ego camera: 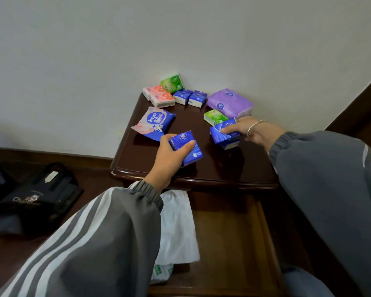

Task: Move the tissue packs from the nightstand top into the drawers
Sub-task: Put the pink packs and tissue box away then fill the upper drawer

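On the dark wooden nightstand top point(219, 166), my left hand point(169, 159) grips a blue tissue pack point(187, 150) near the front edge. My right hand point(251, 130) holds another blue tissue pack point(224, 133) further right. Behind them lie a green pack point(214, 117), a large purple pack point(230, 102), two small blue packs point(191, 97), two pink packs point(159, 95), a second green pack point(172, 82) against the wall, and a flat blue-and-pink wipes pack point(153, 123) at the left. Below the top, a drawer point(234, 243) stands pulled out.
A white plastic bag point(178, 228) lies in the open drawer's left part, with a green-printed item point(162, 272) under it. Black bags point(41, 196) sit on the floor at the left. A white wall stands behind the nightstand; dark wood furniture point(360, 112) rises at the right.
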### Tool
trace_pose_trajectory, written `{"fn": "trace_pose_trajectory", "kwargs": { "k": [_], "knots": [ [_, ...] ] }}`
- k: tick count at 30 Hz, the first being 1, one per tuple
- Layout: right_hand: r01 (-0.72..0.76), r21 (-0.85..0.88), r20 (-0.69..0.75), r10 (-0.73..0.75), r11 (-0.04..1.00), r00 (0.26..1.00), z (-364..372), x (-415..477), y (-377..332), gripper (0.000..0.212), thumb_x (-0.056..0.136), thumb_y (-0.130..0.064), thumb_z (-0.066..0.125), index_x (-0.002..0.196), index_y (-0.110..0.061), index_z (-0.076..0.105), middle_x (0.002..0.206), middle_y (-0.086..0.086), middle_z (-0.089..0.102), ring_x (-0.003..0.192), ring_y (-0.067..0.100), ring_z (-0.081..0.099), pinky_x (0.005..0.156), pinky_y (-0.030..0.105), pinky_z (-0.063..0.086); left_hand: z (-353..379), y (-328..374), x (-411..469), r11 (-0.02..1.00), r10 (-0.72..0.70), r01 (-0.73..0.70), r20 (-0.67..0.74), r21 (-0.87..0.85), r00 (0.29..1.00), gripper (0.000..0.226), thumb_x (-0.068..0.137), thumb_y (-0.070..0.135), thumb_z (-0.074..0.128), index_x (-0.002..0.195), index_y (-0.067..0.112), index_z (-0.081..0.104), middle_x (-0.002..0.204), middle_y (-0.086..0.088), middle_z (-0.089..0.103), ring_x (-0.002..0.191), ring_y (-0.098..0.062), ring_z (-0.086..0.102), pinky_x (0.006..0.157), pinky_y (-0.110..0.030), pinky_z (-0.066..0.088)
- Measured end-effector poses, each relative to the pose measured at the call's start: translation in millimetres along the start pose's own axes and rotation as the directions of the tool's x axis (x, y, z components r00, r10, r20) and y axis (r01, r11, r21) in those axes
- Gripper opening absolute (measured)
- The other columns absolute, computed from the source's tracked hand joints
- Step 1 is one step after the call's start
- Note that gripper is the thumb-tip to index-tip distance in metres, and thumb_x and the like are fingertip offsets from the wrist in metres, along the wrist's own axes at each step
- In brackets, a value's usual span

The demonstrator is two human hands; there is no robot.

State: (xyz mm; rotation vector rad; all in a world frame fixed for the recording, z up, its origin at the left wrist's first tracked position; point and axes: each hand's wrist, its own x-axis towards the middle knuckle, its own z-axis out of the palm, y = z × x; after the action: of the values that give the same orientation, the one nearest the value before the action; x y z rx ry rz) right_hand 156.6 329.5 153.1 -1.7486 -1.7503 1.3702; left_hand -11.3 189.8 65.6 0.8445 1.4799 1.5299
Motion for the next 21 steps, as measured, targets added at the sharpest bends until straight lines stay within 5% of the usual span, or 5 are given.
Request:
{"fn": "trace_pose_trajectory", "kwargs": {
  "k": [3, 7, 10, 15, 21],
  "knots": [
    [-0.148, -0.118, -0.018, 0.147, 0.982, 0.989, 2, 11, -5, 0.042, 0.073, -0.017, 0.076, 0.109, -0.015, 0.056, 0.093, 0.003, 0.063, 0.081, 0.016, 0.061, 0.062, 0.021, 0.048, 0, 1, -1, 1.000, 0.010, -0.010, -0.002, -0.007, 1.000, 0.052, 0.076, 0.037, 0.078, 0.115, 0.021, 0.047, 0.104, 0.003, 0.067, 0.087, -0.005, 0.069, 0.074, -0.022, 0.056],
    [-0.160, -0.117, -0.045, 0.156, 0.980, 0.987, 11, 17, -5, 0.052, 0.070, -0.013, 0.077, 0.116, -0.011, 0.052, 0.105, 0.009, 0.060, 0.072, 0.018, 0.058, 0.039, 0.015, 0.043, 0, 3, -1, 1.000, 0.007, -0.006, 0.011, -0.020, 1.000, 0.052, 0.076, 0.037, 0.077, 0.115, 0.022, 0.047, 0.106, 0.002, 0.066, 0.093, -0.011, 0.069, 0.083, -0.031, 0.056],
    [-0.104, -0.116, -0.071, 0.096, 0.988, 0.993, 13, 20, 0, 0.058, 0.069, -0.013, 0.079, 0.120, -0.004, 0.052, 0.116, 0.012, 0.058, 0.097, 0.025, 0.058, 0.059, 0.026, 0.047, -1, 4, -2, 0.999, 0.002, -0.001, 0.012, -0.034, 1.000, 0.052, 0.077, 0.037, 0.077, 0.116, 0.022, 0.046, 0.106, 0.002, 0.066, 0.092, -0.010, 0.069, 0.082, -0.030, 0.057],
    [0.142, -0.035, -0.091, -0.145, 0.989, 0.985, 17, 3, 17, 0.031, 0.068, -0.007, 0.078, 0.087, -0.011, 0.053, 0.090, 0.006, 0.060, 0.076, 0.020, 0.059, 0.055, 0.027, 0.049, 3, 3, -3, 0.999, 0.039, -0.041, -0.054, -0.023, 0.998, 0.052, 0.076, 0.037, 0.078, 0.115, 0.021, 0.048, 0.101, 0.007, 0.067, 0.086, -0.003, 0.068, 0.074, -0.020, 0.054],
    [0.254, 0.360, -0.084, -0.240, 0.898, 0.967, -8, -66, 46, 0.025, 0.075, -0.011, 0.074, 0.091, -0.020, 0.057, 0.082, -0.005, 0.068, 0.068, 0.008, 0.067, 0.057, 0.025, 0.055, 3, 7, -13, 0.997, 0.031, -0.037, -0.072, -0.073, 0.997, 0.046, 0.078, 0.033, 0.077, 0.113, 0.022, 0.048, 0.107, 0.001, 0.067, 0.087, -0.007, 0.070, 0.074, -0.024, 0.057]
  ]
}}
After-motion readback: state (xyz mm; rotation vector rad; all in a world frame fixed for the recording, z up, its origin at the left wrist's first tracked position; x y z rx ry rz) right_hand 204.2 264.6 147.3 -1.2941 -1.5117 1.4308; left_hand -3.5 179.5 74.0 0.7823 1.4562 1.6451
